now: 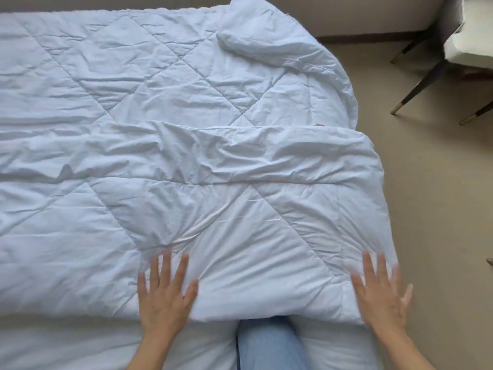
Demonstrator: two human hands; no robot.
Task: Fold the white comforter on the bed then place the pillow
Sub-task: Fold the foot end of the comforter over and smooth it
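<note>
Head view: the white comforter, apparently folded over once under and beyond the hands, is pressed by the left hand and right hand, fingers spread and gripping nothing; further folds and pillow placement remain, no pillow being seen.

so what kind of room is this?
Probably a bedroom: a white quilted comforter lies spread over a bed, both hands flat on it, with beige carpet floor and a pale chair on dark brass-tipped legs nearby.
</note>
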